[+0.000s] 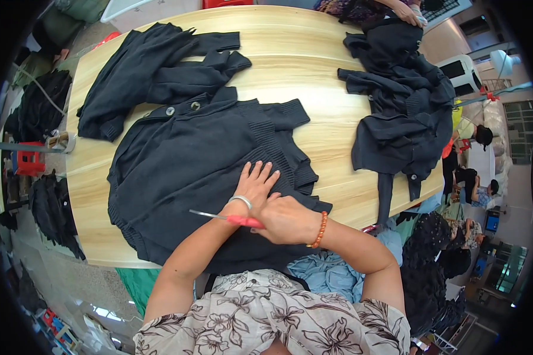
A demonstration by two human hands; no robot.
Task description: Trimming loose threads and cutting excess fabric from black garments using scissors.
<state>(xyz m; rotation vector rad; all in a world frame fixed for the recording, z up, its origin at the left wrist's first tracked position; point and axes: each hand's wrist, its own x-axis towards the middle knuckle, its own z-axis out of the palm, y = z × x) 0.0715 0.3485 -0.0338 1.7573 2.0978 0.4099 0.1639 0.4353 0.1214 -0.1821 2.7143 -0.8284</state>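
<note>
My left hand (pixel 255 184) lies flat, fingers spread, on a black knitted cardigan (pixel 183 157) with ribbed edges and large buttons. My right hand (pixel 289 220) crosses close beside the left wrist, its fingers closed round a red-handled tool (pixel 243 221). The slim metal blade of that tool points left above the cloth; whether it is one blade or a pair cannot be made out. The cardigan is spread before me, its lower part partly under my forearms.
More black knitwear (pixel 160 71) lies at the table's far left, and another pile (pixel 405 112) at the right. A co-worker's hand (pixel 405 12) touches that pile's far end. Light-blue cloth (pixel 331 272) bunches beside the near edge of the wooden table (pixel 331 148).
</note>
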